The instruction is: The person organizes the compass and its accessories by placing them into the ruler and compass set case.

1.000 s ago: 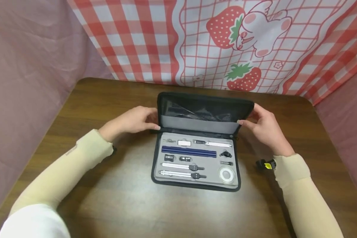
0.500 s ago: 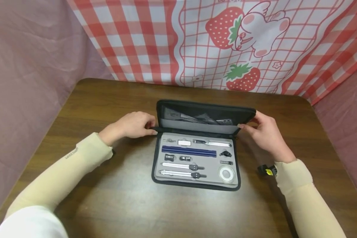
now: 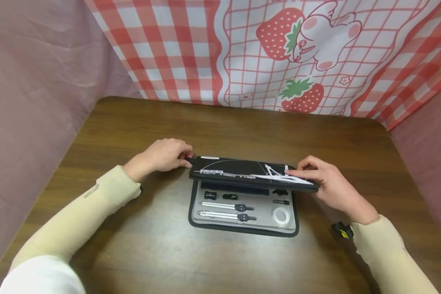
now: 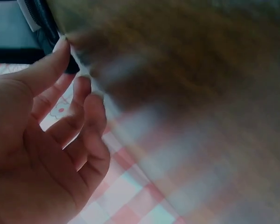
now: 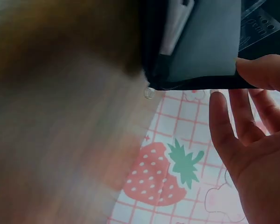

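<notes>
A black zip case lies on the table, its lid tilted forward over the back part of the grey insert. White line drawings mark the lid's outside. My left hand pinches the case's back left corner between thumb and finger. With my right hand I hold the lid by its right edge, thumb on top. Uncovered in front are two drawing compasses, a small sharpener, a round white ring-shaped piece and part of a dark blue bar. The insert's back row is hidden.
The wooden table stretches around the case on all sides. Behind it hangs a red-and-white checked cloth with strawberries. Pink cloth hangs at the left and right. A black-and-yellow device sits at my right wrist.
My right hand has swung the lid forward and down from nearly upright, so its outside now faces up and the back row is covered. My left hand stays at the back left corner.
</notes>
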Motion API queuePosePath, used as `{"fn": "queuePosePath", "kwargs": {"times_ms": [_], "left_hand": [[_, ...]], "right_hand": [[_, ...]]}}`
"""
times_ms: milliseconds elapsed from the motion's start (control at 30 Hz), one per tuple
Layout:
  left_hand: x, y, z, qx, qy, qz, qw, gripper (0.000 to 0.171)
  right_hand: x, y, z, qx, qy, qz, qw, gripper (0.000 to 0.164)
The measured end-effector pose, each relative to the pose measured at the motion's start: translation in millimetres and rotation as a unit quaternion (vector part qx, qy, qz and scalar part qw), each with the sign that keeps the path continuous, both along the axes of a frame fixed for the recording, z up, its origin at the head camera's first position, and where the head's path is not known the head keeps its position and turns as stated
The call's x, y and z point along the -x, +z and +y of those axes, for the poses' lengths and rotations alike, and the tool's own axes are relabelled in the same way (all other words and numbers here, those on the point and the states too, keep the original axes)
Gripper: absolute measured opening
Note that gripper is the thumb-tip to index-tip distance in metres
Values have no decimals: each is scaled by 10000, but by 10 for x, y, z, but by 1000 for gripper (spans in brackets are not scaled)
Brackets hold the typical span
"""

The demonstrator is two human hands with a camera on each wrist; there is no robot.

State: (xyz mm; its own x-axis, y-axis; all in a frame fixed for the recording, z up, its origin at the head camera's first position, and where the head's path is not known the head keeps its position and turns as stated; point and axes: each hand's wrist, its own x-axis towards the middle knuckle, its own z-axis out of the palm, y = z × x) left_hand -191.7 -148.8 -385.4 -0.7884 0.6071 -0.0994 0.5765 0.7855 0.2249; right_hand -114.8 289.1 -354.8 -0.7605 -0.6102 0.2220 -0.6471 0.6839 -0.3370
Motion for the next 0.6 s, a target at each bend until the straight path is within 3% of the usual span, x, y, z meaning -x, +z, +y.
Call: {"fn": "queuePosePath", "kwargs": {"times_ms": [233,300,467,600], "left_hand": [[17,45,-11,-17,-285,-457,9985,17],[-9,86,-10,-98,-466,-482,9977,26],[-206,170,85,-577,-1307,-758,9868,72],[-431,186,245,-441,-1968,-793,9762,68]], "right_hand": [[-166,-127,-31,-266,884,884,9918,67],[-204,-172,-35,-285,967,1002,9899,67],[-299,-230,-36,-828,919,823,9889,66],[-324,-242,-79,-1261,912,670,9855,55]]}}
